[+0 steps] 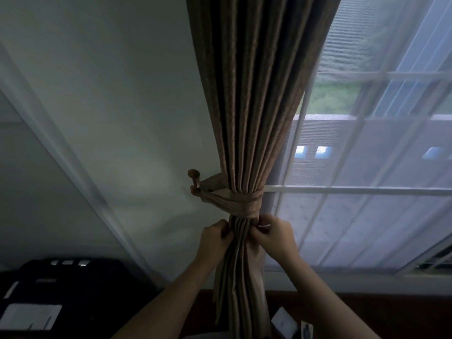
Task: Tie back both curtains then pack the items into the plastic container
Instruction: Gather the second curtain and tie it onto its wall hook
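dark wooden surface [367,311] carries small pale cards [285,320].

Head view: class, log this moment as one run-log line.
stage: curtain tie-back | curtain: gathered | tieback: wrapped, looped on wall hook | left hand, right hand: gripping folds below tieback

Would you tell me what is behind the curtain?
Behind the curtain: white wall on its left, sheer-covered window on its right. Whatever lies directly behind the folds is hidden.
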A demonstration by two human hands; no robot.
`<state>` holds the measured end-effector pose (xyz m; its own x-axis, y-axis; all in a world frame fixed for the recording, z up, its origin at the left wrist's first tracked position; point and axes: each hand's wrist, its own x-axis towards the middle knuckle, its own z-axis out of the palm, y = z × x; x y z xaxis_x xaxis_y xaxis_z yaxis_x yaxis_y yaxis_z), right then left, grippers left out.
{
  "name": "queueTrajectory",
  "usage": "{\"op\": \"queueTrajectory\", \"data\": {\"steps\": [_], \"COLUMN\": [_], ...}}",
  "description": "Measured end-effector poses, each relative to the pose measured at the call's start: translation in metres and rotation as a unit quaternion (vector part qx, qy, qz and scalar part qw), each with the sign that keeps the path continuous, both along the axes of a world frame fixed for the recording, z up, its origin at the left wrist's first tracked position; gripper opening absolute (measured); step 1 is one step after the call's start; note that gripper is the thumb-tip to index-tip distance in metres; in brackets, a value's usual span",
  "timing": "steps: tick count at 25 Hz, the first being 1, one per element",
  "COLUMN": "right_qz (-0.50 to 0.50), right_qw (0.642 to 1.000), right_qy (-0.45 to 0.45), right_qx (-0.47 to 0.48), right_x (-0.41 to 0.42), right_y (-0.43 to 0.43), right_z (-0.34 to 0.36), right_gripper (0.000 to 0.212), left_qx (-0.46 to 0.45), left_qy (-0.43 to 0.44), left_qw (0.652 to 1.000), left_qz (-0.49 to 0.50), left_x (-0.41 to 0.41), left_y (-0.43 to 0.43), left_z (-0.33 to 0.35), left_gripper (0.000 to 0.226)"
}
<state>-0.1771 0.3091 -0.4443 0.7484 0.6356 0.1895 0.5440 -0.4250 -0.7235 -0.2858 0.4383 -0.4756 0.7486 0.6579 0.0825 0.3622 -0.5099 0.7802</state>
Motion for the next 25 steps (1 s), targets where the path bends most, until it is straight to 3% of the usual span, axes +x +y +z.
{"op": "queueTrajectory", "data": {"steps": [6,10,13,16,18,20,23,25], "right_qz": [0.063,0.025,0.034,0.039,0.031,0.051,0.085,0.057], "right_qw": [0.997,0.995,0.991,0.991,0.994,0.996,0.995,0.995], "right_qy": [0.006,-0.061,-0.091,-0.104,-0.085,-0.062,-0.027,-0.05], "right_qx": [-0.048,-0.071,-0.087,-0.077,-0.057,-0.05,-0.051,-0.067], "right_x": [-0.012,-0.01,0.008,0.013,0.015,0.015,0.013,0.009], "right_y": [-0.009,0.008,0.015,0.02,0.016,0.004,-0.008,-0.006], "right_z": [-0.01,-0.014,-0.017,-0.014,-0.014,-0.016,-0.015,-0.012], "right_gripper": [0.068,0.03,0.023,0.02,0.018,0.016,0.025,0.025], "left_qx": [0.133,0.254,0.328,0.292,0.235,0.185,0.191,0.217], "left_qy": [0.011,0.016,0.086,0.105,0.064,0.04,0.012,0.004], "left_qw": [0.989,0.966,0.94,0.95,0.969,0.982,0.981,0.976], "left_qz": [0.065,0.046,0.026,0.021,0.031,0.026,0.018,0.005], "left_x": [-0.007,-0.017,-0.026,-0.023,-0.016,-0.016,-0.017,-0.015], "left_y": [-0.014,-0.01,-0.014,-0.027,-0.021,-0.013,-0.009,-0.013], "left_z": [-0.012,-0.01,-0.021,-0.014,-0.005,0.006,0.013,0.01], "left_gripper": [0.014,0.012,0.021,0.018,0.007,0.014,0.017,0.013]}}
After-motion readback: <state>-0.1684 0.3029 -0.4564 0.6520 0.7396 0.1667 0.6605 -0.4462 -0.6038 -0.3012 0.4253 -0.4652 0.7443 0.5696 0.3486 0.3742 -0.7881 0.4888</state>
